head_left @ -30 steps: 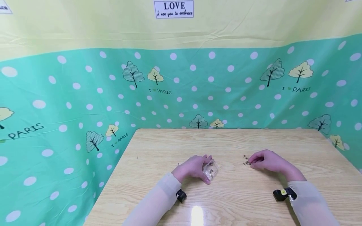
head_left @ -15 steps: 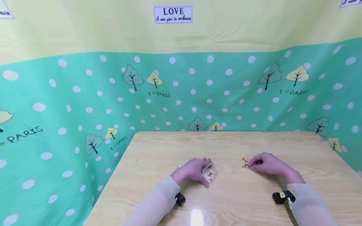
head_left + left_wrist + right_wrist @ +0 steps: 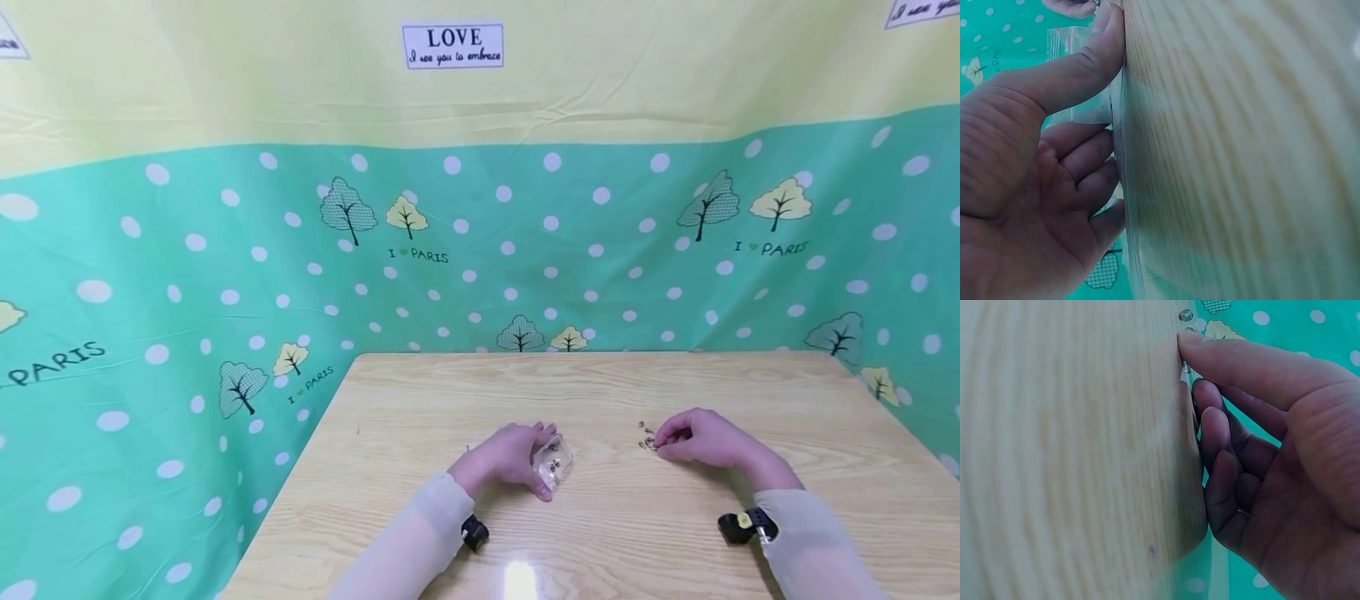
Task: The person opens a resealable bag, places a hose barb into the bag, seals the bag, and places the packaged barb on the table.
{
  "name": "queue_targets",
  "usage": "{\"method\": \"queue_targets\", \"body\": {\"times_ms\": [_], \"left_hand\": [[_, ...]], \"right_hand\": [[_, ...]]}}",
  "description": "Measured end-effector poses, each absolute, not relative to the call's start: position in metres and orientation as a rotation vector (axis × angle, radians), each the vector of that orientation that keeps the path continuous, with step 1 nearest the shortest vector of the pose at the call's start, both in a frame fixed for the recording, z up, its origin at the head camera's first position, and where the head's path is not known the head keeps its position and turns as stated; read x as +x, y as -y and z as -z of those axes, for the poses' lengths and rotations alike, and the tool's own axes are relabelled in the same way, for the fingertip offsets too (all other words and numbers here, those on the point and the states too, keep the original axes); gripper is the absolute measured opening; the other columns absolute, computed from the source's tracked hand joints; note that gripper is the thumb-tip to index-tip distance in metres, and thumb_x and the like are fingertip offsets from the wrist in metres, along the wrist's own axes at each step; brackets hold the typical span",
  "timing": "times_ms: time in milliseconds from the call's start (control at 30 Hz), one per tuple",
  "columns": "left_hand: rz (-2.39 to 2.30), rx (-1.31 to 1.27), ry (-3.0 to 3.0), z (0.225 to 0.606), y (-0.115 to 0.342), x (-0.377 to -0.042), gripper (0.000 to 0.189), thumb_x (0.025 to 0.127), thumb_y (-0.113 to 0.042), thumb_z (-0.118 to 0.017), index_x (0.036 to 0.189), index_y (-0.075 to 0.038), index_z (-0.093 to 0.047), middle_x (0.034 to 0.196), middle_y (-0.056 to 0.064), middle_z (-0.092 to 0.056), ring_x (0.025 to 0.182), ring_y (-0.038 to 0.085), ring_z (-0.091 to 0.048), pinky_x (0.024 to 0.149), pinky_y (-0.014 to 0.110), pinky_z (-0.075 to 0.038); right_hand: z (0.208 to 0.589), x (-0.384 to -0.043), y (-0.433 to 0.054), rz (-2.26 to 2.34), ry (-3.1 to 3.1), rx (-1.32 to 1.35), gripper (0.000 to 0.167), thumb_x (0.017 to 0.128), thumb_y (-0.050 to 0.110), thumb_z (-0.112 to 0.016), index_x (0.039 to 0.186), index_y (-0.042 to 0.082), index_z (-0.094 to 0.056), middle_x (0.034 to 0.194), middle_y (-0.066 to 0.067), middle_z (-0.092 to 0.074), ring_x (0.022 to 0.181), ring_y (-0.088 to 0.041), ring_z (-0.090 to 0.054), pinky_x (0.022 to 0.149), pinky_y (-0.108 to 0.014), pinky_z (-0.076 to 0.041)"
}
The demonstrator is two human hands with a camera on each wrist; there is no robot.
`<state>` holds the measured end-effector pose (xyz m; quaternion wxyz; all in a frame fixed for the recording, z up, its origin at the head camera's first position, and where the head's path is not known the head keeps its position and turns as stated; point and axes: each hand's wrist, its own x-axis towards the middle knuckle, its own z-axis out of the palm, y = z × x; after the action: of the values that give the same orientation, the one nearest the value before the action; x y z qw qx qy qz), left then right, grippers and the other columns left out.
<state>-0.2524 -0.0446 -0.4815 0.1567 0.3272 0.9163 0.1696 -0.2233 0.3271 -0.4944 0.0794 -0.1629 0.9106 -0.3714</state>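
My left hand (image 3: 508,457) holds a small clear plastic zip bag (image 3: 561,460) upright on the table, thumb at its near side and fingers at the far side. Several small dark metal pieces (image 3: 554,464) lie inside it. In the left wrist view the bag (image 3: 1079,115) shows behind the thumb. My right hand (image 3: 705,439) rests beside a loose group of small metal pieces (image 3: 642,426). In the right wrist view a shiny bit of metal (image 3: 1187,367) shows between thumb and index finger, while a round piece (image 3: 1185,315) lies just beyond. Their exact kind is too small to tell.
A light wood-grain table (image 3: 420,392) lies under both hands. Behind it hangs a green and yellow printed cloth (image 3: 480,233). A small dark sliver (image 3: 468,448) is visible beside the left wrist. Each wrist carries a black camera (image 3: 738,528).
The head view has shifted slightly, so the scene sits a little lower and further left. The left hand keeps its hold on the bag; the right fingertips stay at the metal pieces.
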Motion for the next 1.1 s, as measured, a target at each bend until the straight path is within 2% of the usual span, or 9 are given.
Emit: {"method": "queue_targets", "body": {"times_ms": [200, 467, 900, 1100], "left_hand": [[-0.469, 0.938, -2.627, 0.4819, 0.0437, -0.2521, 0.104, 0.069, -0.039, -0.101, 0.159, -0.021, -0.053, 0.167, -0.003, -0.043, 0.154, 0.032, -0.041, 0.128, 0.049, -0.030], [-0.477, 0.920, -2.623, 0.4803, 0.0435, -0.2507, 0.104, 0.069, -0.039, -0.101, 0.160, -0.021, -0.053, 0.168, -0.001, -0.043, 0.153, 0.035, -0.041, 0.127, 0.048, -0.031], [-0.441, 0.953, -2.632, 0.4789, 0.0407, -0.2529, 0.103, 0.070, -0.040, -0.101, 0.159, -0.020, -0.054, 0.166, -0.002, -0.044, 0.153, 0.030, -0.043, 0.126, 0.041, -0.033], [-0.433, 0.958, -2.634, 0.4798, 0.0414, -0.2528, 0.102, 0.070, -0.041, -0.101, 0.159, -0.020, -0.054, 0.166, -0.003, -0.044, 0.153, 0.031, -0.042, 0.127, 0.043, -0.033]], "right_hand": [[0.4946, -0.2225, -0.3276, 1.117, -2.719, -0.480, 0.014, 0.090, 0.023, -0.087, 0.099, 0.014, -0.080, 0.095, 0.004, -0.073, 0.085, -0.011, -0.063, 0.076, -0.026, -0.053], [0.4939, -0.2222, -0.3287, 1.115, -2.693, -0.489, 0.016, 0.089, 0.021, -0.086, 0.101, 0.012, -0.080, 0.096, 0.002, -0.072, 0.084, -0.011, -0.061, 0.074, -0.026, -0.052], [0.4904, -0.2199, -0.3269, 1.117, -2.690, -0.461, 0.016, 0.089, 0.022, -0.087, 0.100, 0.013, -0.079, 0.096, 0.001, -0.072, 0.085, -0.014, -0.061, 0.075, -0.026, -0.052], [0.4918, -0.2204, -0.3263, 1.110, -2.690, -0.477, 0.016, 0.089, 0.023, -0.087, 0.100, 0.014, -0.079, 0.096, 0.001, -0.072, 0.085, -0.012, -0.061, 0.074, -0.026, -0.052]]}}
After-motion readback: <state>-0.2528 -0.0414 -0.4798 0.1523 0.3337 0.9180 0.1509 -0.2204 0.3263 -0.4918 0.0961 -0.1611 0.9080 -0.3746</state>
